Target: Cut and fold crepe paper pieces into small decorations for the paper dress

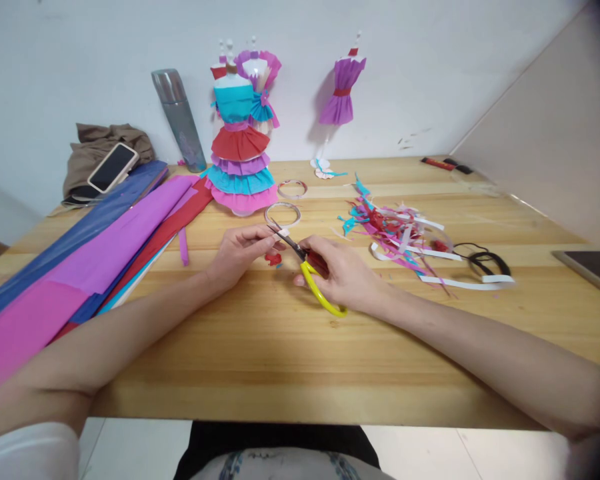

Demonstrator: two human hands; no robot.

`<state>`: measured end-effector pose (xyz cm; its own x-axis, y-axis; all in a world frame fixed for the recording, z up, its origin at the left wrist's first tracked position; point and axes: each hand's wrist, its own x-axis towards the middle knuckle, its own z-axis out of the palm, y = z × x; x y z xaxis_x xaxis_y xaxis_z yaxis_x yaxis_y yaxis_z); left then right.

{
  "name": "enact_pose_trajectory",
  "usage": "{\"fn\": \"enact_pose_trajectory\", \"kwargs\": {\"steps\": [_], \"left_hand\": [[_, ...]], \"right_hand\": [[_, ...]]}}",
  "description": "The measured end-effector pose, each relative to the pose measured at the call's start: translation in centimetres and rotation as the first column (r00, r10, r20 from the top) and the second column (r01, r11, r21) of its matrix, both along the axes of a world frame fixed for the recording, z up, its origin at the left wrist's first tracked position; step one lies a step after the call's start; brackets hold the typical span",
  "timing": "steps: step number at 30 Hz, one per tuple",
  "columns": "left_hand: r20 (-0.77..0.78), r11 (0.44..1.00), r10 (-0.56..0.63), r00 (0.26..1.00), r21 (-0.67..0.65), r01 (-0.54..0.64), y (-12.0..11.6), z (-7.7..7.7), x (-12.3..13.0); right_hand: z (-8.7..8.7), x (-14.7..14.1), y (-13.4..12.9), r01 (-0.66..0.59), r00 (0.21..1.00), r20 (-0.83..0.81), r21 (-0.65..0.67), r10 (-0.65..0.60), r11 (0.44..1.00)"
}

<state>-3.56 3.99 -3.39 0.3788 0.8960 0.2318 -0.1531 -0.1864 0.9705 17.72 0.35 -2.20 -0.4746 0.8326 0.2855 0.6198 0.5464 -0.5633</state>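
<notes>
My right hand (337, 273) is closed round the yellow-handled scissors (323, 293), whose dark blades point up and left toward my left hand (240, 250). The fingers of my left hand pinch a small white piece (283, 233) at the blade tips. Small red scraps (273, 259) lie on the table just under the blades. Behind my hands are two rolls of tape, the nearer one (282, 215) close to my left fingertips. A small dress form with tiered paper frills (240, 150) stands beyond them.
Coloured paper sheets (75, 267), a phone (113, 168) on brown cloth and a bottle (180, 120) are at the left. A purple-dressed form (344, 93) stands at the back. Paper scraps (395, 230), black cord (485, 263) and a dark device (590, 267) lie right.
</notes>
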Motion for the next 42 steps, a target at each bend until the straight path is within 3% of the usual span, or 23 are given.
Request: {"fn": "enact_pose_trajectory", "kwargs": {"steps": [20,42], "left_hand": [[-0.011,0.999,0.009,1.000,0.046,-0.008,-0.07,-0.14,-0.11],[-0.004,0.999,0.021,1.000,-0.026,-0.021,-0.01,-0.20,-0.01]], "right_hand": [[0.02,-0.09,-0.12,0.010,0.999,-0.036,-0.013,-0.010,1.000],[-0.52,0.14,-0.17,0.030,1.000,-0.006,0.004,-0.030,1.000]]}}
